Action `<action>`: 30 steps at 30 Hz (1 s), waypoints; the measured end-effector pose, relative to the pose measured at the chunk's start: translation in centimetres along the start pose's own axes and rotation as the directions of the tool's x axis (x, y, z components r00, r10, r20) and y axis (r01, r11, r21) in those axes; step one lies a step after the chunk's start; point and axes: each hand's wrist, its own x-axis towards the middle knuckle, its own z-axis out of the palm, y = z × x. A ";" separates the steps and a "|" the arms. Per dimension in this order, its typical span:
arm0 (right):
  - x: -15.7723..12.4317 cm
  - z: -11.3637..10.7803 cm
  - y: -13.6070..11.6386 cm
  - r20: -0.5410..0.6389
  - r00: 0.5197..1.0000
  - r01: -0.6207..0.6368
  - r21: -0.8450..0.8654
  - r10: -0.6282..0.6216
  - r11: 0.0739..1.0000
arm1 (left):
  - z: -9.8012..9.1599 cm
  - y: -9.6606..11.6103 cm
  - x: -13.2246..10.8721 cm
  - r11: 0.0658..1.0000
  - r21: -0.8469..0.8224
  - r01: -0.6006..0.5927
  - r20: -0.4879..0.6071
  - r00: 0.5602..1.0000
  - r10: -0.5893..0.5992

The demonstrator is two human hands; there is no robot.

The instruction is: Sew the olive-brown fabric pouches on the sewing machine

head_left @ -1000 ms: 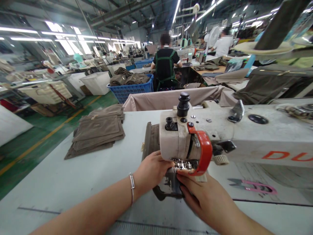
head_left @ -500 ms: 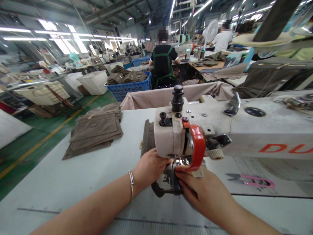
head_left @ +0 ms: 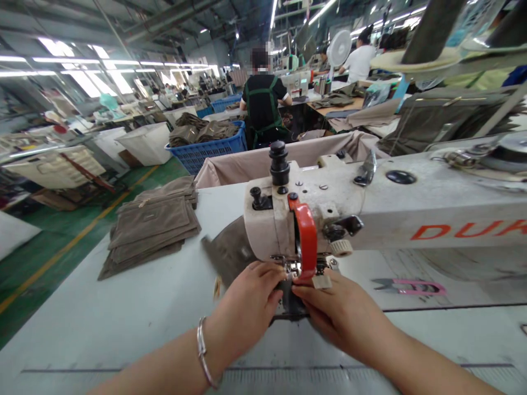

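Observation:
A brown-grey fabric piece [head_left: 230, 249] runs under the presser foot [head_left: 293, 267] of a white sewing machine [head_left: 263, 219] with an orange-red guard [head_left: 307, 236]. My left hand [head_left: 253, 296], a silver bangle on its wrist, presses on the fabric left of the foot with fingers together. My right hand [head_left: 343, 304] closes its thumb and fingers on the near edge of the fabric, just right of the foot and partly behind the guard. A gold-coloured metal bit [head_left: 217, 286] shows beside the left hand. The needle point cannot be made out.
A stack of brown fabric pieces [head_left: 150, 225] lies on the table's left. Pink-handled thread snips [head_left: 411, 286] rest under the machine arm. Beyond the table are a pink cloth-lined bin [head_left: 230, 170], a blue basket [head_left: 206, 151] of fabric pieces and a seated person [head_left: 263, 104].
The fabric piece has swung round, its far end now sticking out to the left of the machine head. My left hand has turned with it and moved slightly nearer. The camera view has shifted right.

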 end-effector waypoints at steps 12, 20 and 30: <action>-0.9 -0.7 -0.5 0.053 0.992 0.109 0.038 -0.111 0.993 | 3.0 2.9 -6.5 0.972 0.169 -0.161 -0.022 0.986 0.167; -1.7 0.1 -0.4 0.039 0.985 0.171 0.001 -0.171 0.985 | 2.7 2.5 -5.8 0.966 0.046 -0.253 -0.021 0.967 0.254; -0.7 0.7 -0.2 0.003 0.991 0.132 -0.117 -0.133 0.984 | 1.2 -0.5 -2.6 0.958 -0.029 -0.285 0.020 0.958 0.285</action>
